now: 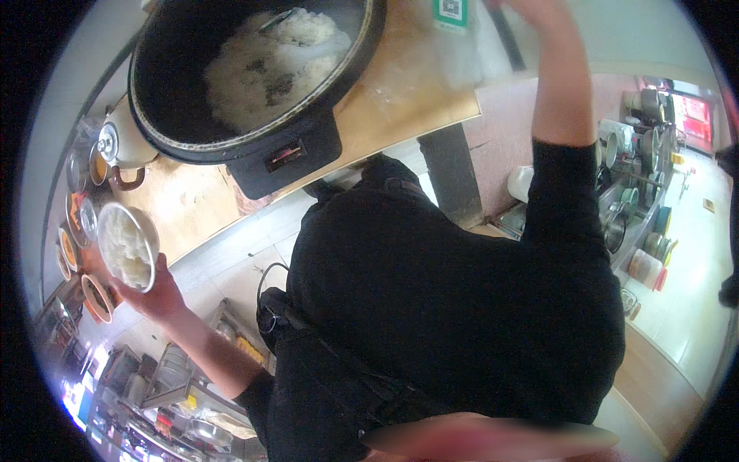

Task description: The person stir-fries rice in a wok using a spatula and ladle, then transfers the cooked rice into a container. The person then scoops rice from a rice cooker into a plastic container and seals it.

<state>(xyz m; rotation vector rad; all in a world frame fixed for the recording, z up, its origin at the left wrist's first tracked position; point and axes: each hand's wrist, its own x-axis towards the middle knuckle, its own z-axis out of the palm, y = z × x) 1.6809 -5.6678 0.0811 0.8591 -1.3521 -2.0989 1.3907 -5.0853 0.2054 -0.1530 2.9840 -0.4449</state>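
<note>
Tiled floor (212,266), pale, beneath a light wooden desk (196,204); kitchen-like room.
Nearest: one person, black clothing (446,308), short sleeves, both forearms bare.
Left hand (160,296): out to the person's left; fingers closed round the side and underside of one white bowl (148,231), firmly held, mouth toward the camera, filled with white rice (123,246). Position: by the left end of the desk.
Right hand (531,9): raised at the upper edge, largely cut off; spread of its fingers and any hold cannot be told.
On the desk, ahead: one large black rice cooker (171,88), open, part-filled with cooked rice, mounded at the far side; one scoop (275,21) resting in it, partly buried.
Left of the cooker: one white vessel (127,142), brown handle; several small dishes (97,299) with food.
Far right: racks of pots and pans (650,146).
</note>
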